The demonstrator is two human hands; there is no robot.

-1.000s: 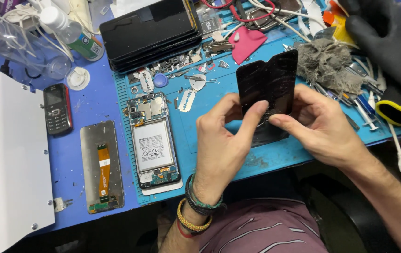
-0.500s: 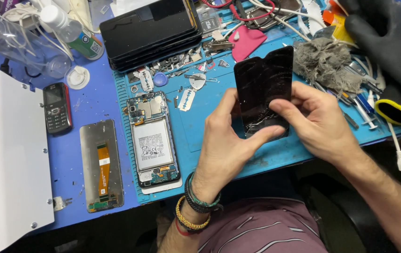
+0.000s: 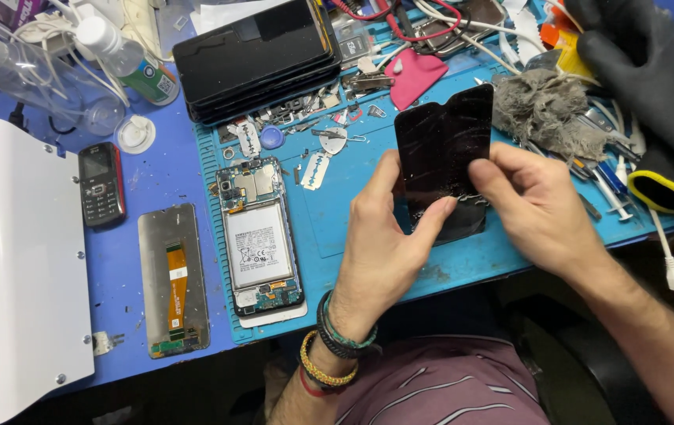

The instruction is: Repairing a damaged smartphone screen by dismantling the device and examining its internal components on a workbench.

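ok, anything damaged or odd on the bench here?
Yes. The dark screen panel held by the left hand and right hand looks scuffed and crazed across its face. Loose razor blades lie bare on the blue mat beside the opened phone.

A blue tabletop [image 3: 160,185] carries a lighter blue repair mat [image 3: 368,169]. On the mat lie an opened phone [image 3: 258,236], a stack of black screens [image 3: 262,55] and razor blades [image 3: 315,169]. Off the mat sit a small keypad phone [image 3: 101,182], a bare display panel [image 3: 173,279] and a white machine [image 3: 14,267].
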